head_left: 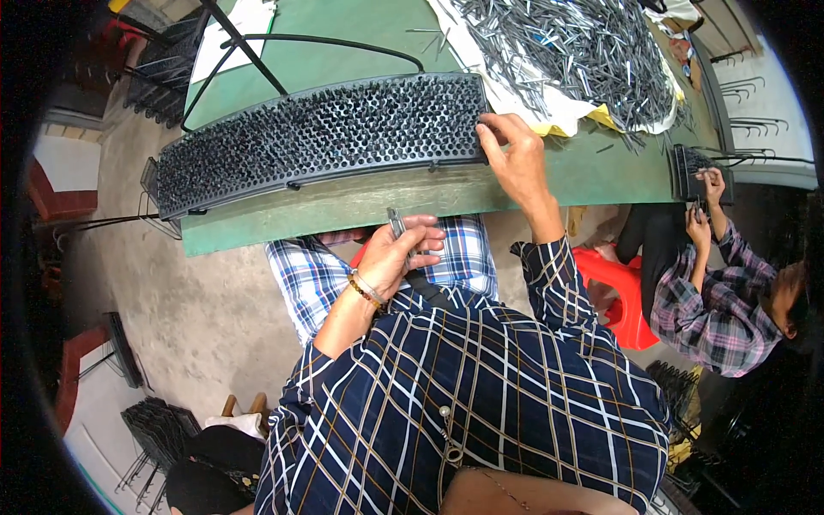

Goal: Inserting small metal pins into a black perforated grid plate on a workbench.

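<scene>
A long curved black rack [318, 133], its many holes filled with grey metal pins, lies across the green table [360, 206]. My right hand [515, 159] rests at the rack's right end, fingertips pinched on its top edge, apparently on a pin. My left hand [399, 253] is below the table's front edge, over my lap, closed around a small bundle of metal pins [396, 223] that stick up from the fist.
A big heap of loose grey pins [584, 51] lies on white and yellow sheets at the table's back right. A second person [721, 283] sits on a red stool at the right, handling a smaller black rack [691, 172]. Black wire frames stand on the concrete floor at left.
</scene>
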